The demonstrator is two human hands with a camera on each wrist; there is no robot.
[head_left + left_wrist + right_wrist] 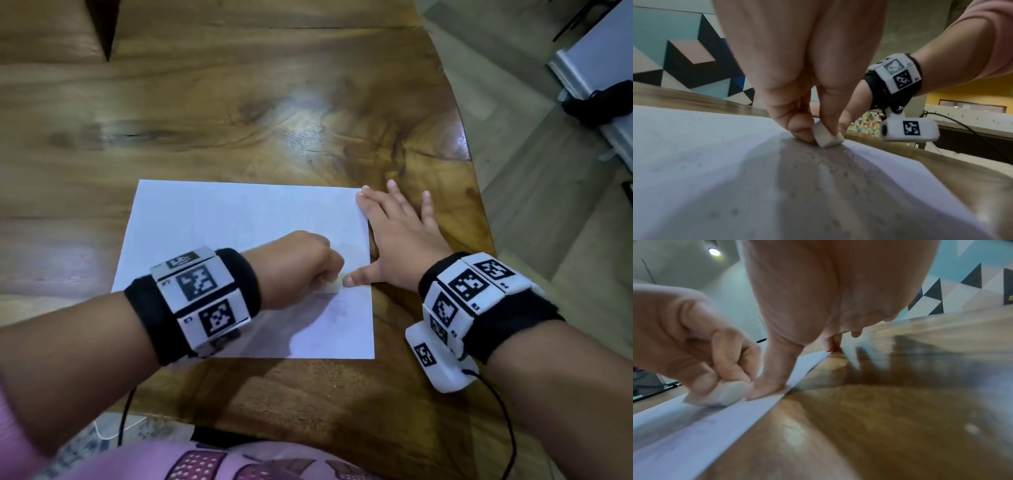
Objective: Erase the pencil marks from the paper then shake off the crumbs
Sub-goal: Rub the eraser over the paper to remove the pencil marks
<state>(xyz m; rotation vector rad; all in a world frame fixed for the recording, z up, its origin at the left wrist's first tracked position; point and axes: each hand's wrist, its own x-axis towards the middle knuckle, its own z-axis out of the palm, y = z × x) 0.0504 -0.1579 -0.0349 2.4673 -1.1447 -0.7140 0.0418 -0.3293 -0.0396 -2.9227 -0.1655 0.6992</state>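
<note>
White paper (239,222) lies flat on the wooden table (239,102), faint pencil marks (337,305) near its right edge. On that area I see my left hand (301,263) pinching a white eraser (827,137) against the sheet. My right hand (397,236) is spread flat, thumb and forefinger pressing the paper's right edge.

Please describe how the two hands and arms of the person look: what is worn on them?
Each wrist carries a black fabric band set with white blocks bearing black square markers, by the left hand and the right hand. A white camera pod with a thin black cable hangs under the right wrist. A pink sleeve covers the upper right arm.
</note>
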